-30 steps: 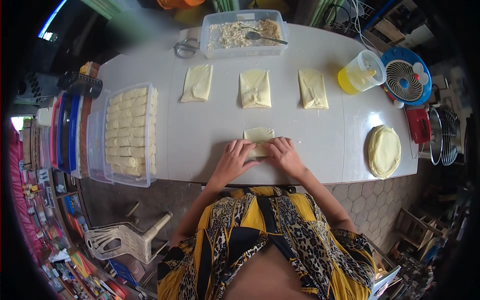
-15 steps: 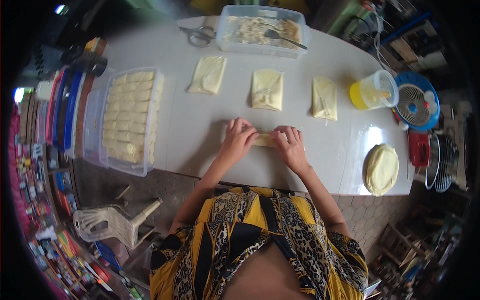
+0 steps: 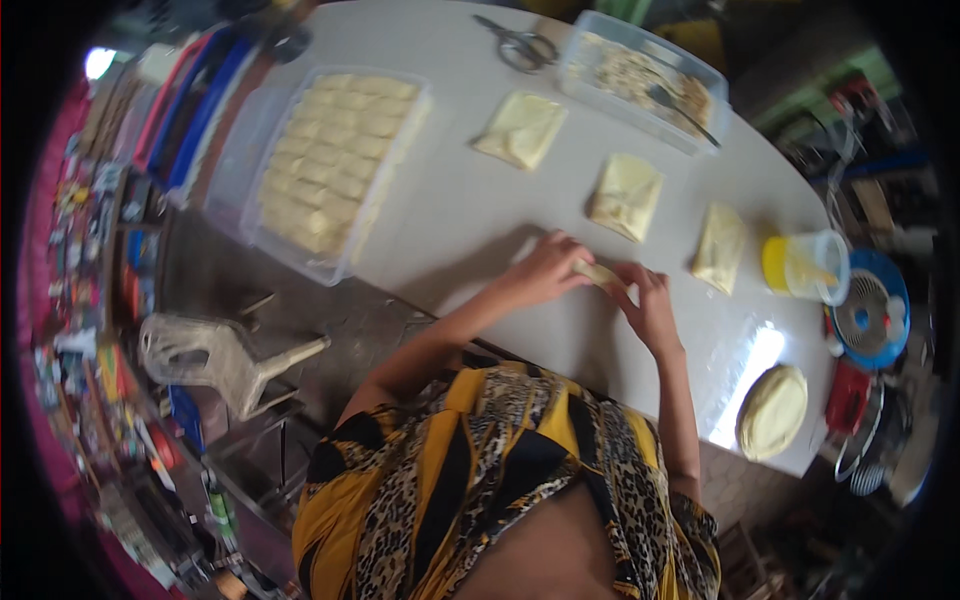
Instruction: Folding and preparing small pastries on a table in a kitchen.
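A pale rolled pastry wrapper (image 3: 598, 272) lies on the white table (image 3: 450, 210) near its front edge. My left hand (image 3: 545, 270) presses on its left end and my right hand (image 3: 648, 303) holds its right end, fingers curled over it. Three folded yellow wrappers lie beyond: one at the left (image 3: 520, 130), one in the middle (image 3: 626, 195), one at the right (image 3: 720, 247).
A clear tub (image 3: 330, 170) packed with several finished rolls sits at the left. A clear filling container with a spoon (image 3: 645, 85) and scissors (image 3: 518, 45) are at the back. A yellow jug (image 3: 800, 265), a small blue fan (image 3: 868, 320) and a stack of round wrappers (image 3: 772, 412) stand right. A plastic chair (image 3: 215, 355) is on the floor.
The view has swung and tilted, so the table now slants. Both hands stay on the roll, which looks narrower and more tightly rolled than before.
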`<state>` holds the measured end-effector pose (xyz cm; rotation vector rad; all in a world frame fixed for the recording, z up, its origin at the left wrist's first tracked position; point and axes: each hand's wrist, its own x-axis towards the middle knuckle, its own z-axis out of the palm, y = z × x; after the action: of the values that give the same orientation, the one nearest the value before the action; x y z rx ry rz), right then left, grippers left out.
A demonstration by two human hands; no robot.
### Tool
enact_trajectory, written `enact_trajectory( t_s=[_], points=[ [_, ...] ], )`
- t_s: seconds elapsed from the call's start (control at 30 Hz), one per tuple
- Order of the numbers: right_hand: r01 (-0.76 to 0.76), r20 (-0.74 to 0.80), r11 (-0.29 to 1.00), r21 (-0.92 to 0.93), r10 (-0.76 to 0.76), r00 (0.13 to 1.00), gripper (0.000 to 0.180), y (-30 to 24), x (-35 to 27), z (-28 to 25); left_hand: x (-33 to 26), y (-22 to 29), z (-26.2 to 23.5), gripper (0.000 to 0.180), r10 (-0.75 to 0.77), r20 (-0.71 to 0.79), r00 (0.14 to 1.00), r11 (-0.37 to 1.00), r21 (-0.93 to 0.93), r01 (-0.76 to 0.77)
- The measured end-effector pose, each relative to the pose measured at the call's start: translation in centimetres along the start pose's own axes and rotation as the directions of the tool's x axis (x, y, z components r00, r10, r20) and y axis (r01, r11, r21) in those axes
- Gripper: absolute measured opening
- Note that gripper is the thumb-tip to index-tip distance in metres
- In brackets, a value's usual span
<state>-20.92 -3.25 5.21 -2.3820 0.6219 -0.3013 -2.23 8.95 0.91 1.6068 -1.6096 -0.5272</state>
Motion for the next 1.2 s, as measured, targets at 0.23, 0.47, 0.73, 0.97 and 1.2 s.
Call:
enact_trajectory(
  t_s=[0.23,0.47,0.73,0.97,1.2],
  points=[
    [0.027,-0.056,0.982,-0.187,-0.038,0.998,0.011,-0.2,1.2,0.2,1.4,-0.2,-0.4,0.018,-0.040,-0.121,0.992,0.984,0.166,0.060],
    [0.139,-0.136,0.956,-0.260,-0.179,0.974,0.035,0.4,0.6,1.4,2.0,0.3,-0.1,0.026,0.060,-0.071,0.996,0.997,0.056,-0.056],
    [-0.040,-0.090,0.984,0.175,0.057,0.994,0.047,-0.5,1.9,0.5,2.3,-0.7,-0.5,0.053,-0.203,0.067,0.977,0.911,-0.351,0.214],
    [-0.172,-0.028,0.846,0.505,0.215,0.976,0.048,-6.0,1.5,1.2,-0.1,2.4,-5.5,0.047,-0.426,0.246,0.871,0.488,-0.747,0.450],
    [-0.202,0.107,0.617,0.761,0.188,0.976,0.044,-12.4,2.9,6.0,-5.5,1.9,-11.9,0.027,-0.336,0.034,0.941,0.679,-0.684,0.267]
  ],
)
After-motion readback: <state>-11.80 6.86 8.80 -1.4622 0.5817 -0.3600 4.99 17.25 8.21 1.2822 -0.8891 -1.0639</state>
